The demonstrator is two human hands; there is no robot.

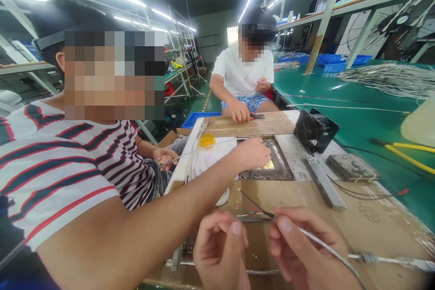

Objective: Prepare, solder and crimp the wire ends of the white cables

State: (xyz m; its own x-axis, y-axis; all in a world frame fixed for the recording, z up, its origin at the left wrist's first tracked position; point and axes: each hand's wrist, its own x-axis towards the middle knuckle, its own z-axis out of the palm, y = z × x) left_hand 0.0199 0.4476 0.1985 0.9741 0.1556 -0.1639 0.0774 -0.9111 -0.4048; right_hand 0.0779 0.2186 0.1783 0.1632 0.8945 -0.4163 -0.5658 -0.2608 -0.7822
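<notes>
My right hand (306, 244) pinches a grey cable (331, 250) near its stripped end, between thumb and fingers. Thin dark and red wires (253, 200) fan out from that end toward the upper left. Beside it, my left hand (222, 247) has its fingers curled with thumb and index tips close together; whether anything small is between them is hidden. The two hands are apart, above a cardboard-covered table (360, 222). A thin metal tool (253, 219) lies behind the wires, partly hidden.
A person in a striped shirt (68, 163) reaches across at left, hand over a dark framed tray (283, 163). Another person (243, 72) sits opposite, hand by pliers (257, 116). A small fan (314, 129), metal bar (326, 183) and metal block (351, 167) stand right.
</notes>
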